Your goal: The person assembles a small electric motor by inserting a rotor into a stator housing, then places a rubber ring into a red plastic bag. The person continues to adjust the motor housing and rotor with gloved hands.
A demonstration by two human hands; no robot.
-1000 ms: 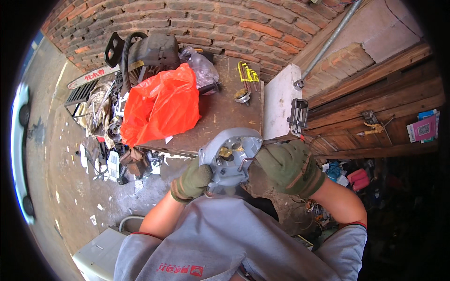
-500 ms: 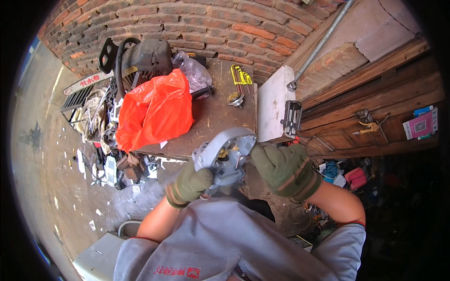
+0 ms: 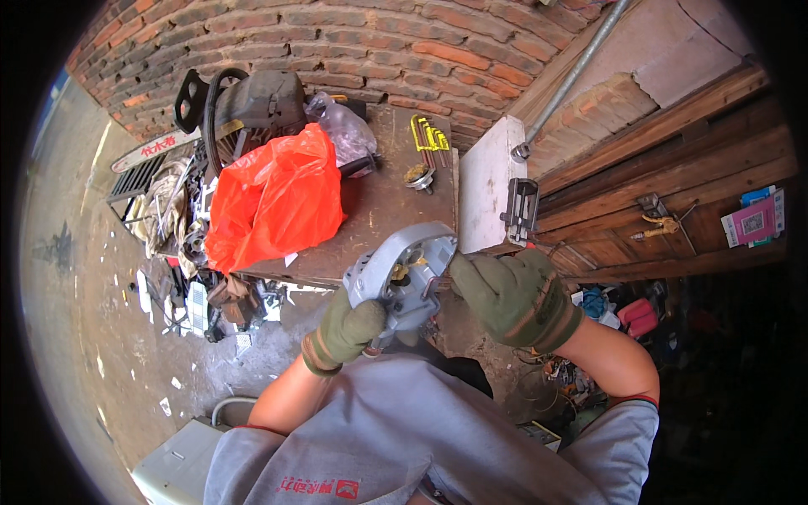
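Note:
My left hand (image 3: 343,330), in a green knit glove, grips a grey curved tool housing (image 3: 404,244) by its left side, thumb over the near edge. The housing is held up in front of my body, its hollow inner side showing, with yellowish-brown grease or dirt inside. My right hand (image 3: 515,296), gloved alike, is at the housing's right edge with its fingers curled together. Whatever those fingers hold is hidden or too small to name. Beyond the housing, a wooden bench top (image 3: 383,210) carries a yellow-holdered hex key set (image 3: 429,135) and a small round metal part (image 3: 418,177).
An orange-red plastic bag (image 3: 282,198) and a chainsaw (image 3: 261,105) sit on the bench's left. A white board with a metal latch (image 3: 520,210) stands at the right, beside a wooden door (image 3: 673,194). Scrap parts (image 3: 198,303) litter the floor at left.
The housing stays in my left hand, with scarcely any shift. My right hand has moved slightly up and to the right, its fingers still curled near the edge.

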